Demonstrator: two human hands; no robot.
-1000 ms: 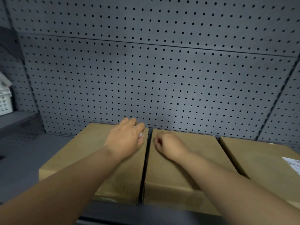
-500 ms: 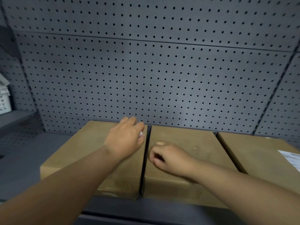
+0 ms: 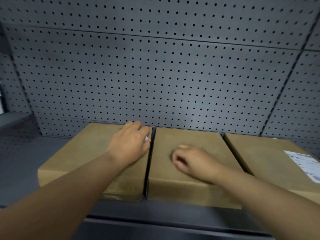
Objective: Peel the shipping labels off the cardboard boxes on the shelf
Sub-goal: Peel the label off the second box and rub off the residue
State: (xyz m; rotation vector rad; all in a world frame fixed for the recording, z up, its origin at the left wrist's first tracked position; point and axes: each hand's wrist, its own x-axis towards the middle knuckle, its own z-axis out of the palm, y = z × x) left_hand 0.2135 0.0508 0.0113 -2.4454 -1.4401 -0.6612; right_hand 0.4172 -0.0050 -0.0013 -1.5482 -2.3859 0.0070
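Cardboard boxes [image 3: 187, 163], flat and matte; left hand [image 3: 129, 146] pinches white scrap [image 3: 146, 139], right hand [image 3: 192, 161] loosely curled, empty.

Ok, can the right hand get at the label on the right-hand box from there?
Probably yes: the right hand sits over the middle box, and nothing lies between it and the shipping label atop the right box.
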